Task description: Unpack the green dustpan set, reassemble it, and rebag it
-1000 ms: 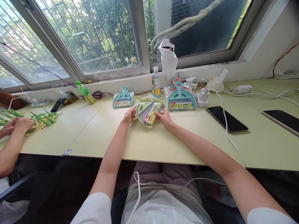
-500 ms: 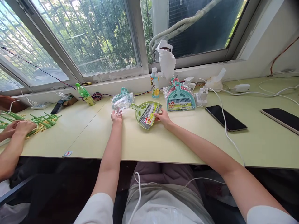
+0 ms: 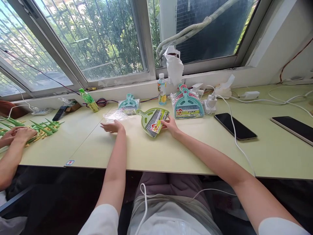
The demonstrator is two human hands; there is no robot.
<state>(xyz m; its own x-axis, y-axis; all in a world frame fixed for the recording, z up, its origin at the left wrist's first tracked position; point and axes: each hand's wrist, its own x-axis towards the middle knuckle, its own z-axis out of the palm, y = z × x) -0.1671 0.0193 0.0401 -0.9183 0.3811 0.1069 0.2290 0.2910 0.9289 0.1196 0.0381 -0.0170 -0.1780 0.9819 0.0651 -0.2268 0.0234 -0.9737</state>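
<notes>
My right hand [image 3: 170, 125] grips the right side of a green mini dustpan [image 3: 146, 117] with a grey-bristled brush [image 3: 154, 124] in it. A yellow-green printed label [image 3: 160, 119] lies across the brush. My left hand [image 3: 112, 126] is open to the left of the dustpan, fingers stretched out to the left. Just beyond it lies a crumpled clear plastic bag [image 3: 116, 115], apart from the fingers as far as I can see. Behind the bag is a teal dustpan and brush set [image 3: 128, 104]. More wrapped teal and pink dustpan sets [image 3: 188, 104] are stacked to the right.
A blue-labelled bottle [image 3: 161, 89] stands near the window, and a green bottle [image 3: 89, 100] leans at left. Phones [image 3: 234, 126] and white cables [image 3: 231, 111] lie at right beside a charger [image 3: 210, 102]. Another person's hands [image 3: 22, 135] rest by green plant-like pieces [image 3: 47, 127].
My left hand has let go of the clear plastic bag, which now lies farther left on the table. The hand has turned and opened leftward. My right hand still holds the dustpan.
</notes>
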